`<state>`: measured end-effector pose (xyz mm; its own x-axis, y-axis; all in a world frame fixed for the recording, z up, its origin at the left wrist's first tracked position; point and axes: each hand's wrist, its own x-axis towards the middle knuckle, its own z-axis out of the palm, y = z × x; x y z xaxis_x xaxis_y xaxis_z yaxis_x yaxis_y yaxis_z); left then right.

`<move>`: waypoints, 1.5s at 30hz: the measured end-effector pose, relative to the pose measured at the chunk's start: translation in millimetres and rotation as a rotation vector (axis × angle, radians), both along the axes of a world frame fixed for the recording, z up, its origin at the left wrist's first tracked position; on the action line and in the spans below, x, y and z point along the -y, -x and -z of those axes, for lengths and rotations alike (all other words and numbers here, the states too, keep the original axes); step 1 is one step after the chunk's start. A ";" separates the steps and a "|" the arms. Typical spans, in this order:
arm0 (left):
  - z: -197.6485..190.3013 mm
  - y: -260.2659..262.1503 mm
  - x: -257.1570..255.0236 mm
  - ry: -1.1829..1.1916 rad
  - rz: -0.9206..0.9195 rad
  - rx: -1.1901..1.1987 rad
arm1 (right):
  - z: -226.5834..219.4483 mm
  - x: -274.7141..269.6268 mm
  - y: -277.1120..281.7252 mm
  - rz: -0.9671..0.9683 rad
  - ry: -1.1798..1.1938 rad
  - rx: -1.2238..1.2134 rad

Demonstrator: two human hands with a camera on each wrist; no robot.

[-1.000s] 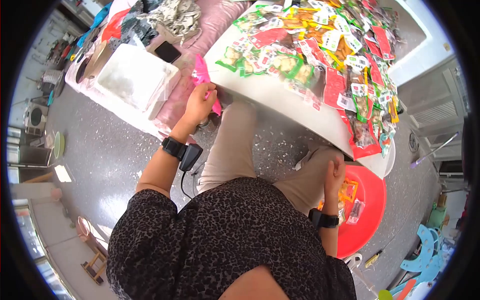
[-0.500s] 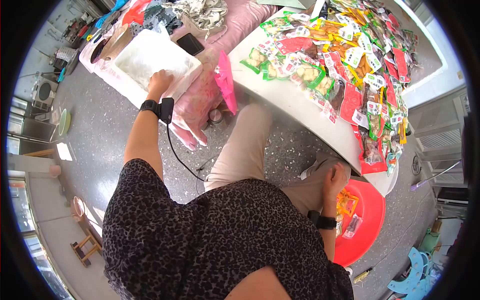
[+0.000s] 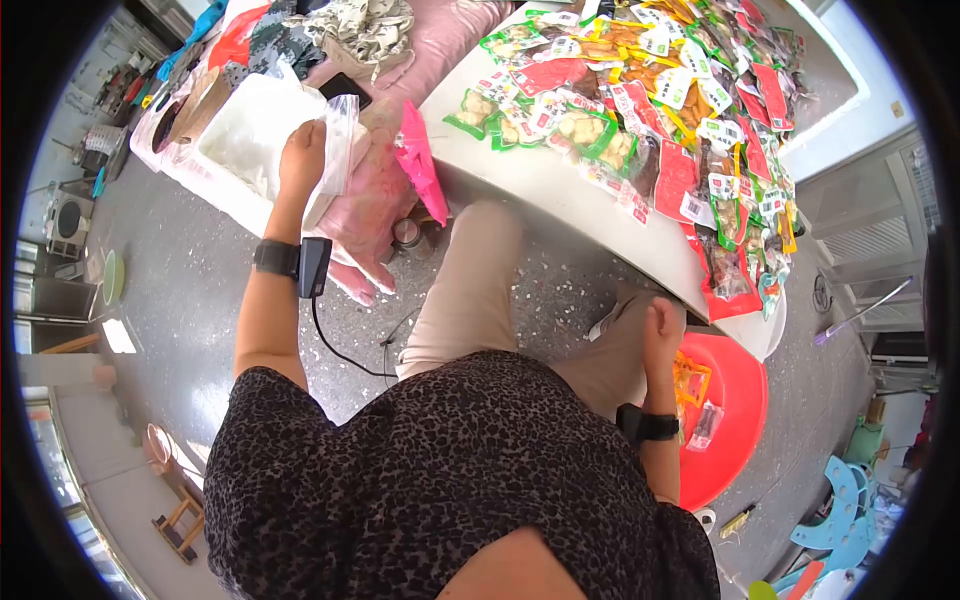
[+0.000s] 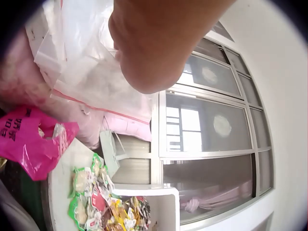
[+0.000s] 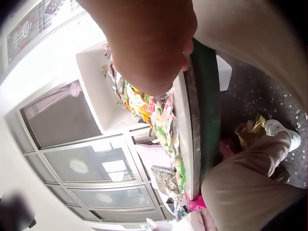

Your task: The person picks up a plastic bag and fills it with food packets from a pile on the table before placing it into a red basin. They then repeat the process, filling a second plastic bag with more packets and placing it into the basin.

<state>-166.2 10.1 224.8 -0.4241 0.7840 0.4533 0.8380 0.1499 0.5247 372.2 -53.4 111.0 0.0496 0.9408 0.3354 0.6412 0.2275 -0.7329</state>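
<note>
My left hand grips a clear zip bag over the white foam box on the pink-covered bed. In the left wrist view the clear bag hangs beside the hand, a red strip along one edge; the fingertips are mostly hidden. My right hand lies loosely curled over the right thigh, holding nothing, near the edge of the white table. Many small snack packets in green, red and yellow wrapping are heaped on that table.
A bright pink plastic bag hangs between bed and table. On the bed are a black phone and crumpled clothes. Below the right hand stands a red basin with a few packets. A can stands on the floor.
My left hand has gone from the pink bag to the white box, then lifted a clear zip bag from it. The right hand has stayed by the thigh.
</note>
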 end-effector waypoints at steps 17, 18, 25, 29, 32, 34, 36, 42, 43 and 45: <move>1.6 -256.5 -6.7 0.264 0.582 0.006 | -77.8 -61.0 137.1 -0.477 0.559 -0.884; 4.0 -256.2 -6.3 0.166 0.570 -0.001 | -75.4 -61.1 136.9 -0.451 0.578 -0.920; 21.6 -262.4 5.2 -0.055 0.790 0.158 | -65.3 -68.5 132.5 -0.316 0.610 -1.108; 32.5 -273.2 10.0 0.142 0.851 0.211 | -57.9 -66.6 134.1 -0.359 0.575 -1.246; 33.0 -279.2 10.0 0.248 0.867 0.181 | -53.5 -64.2 132.4 -0.346 0.579 -1.241; 31.4 -281.5 9.6 0.295 0.861 0.165 | -49.8 -64.4 132.9 -0.346 0.571 -1.270; 28.7 -283.5 11.2 0.328 0.842 0.153 | -46.6 -64.3 131.0 -0.359 0.543 -1.262; 43.7 -283.4 4.6 0.295 0.842 0.486 | -49.6 -64.5 125.9 -0.277 0.603 -1.203; 45.7 -282.7 3.9 0.274 0.814 0.474 | -50.1 -64.8 126.3 -0.239 0.619 -1.189; 50.3 -280.7 2.0 0.231 0.760 0.449 | -46.9 -67.1 124.6 -0.245 0.625 -1.131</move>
<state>114.5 8.2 174.5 0.1454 0.9751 0.1676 0.4784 -0.2176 0.8507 247.7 13.6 157.9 -0.1791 0.9459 -0.2706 -0.4015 -0.3213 -0.8576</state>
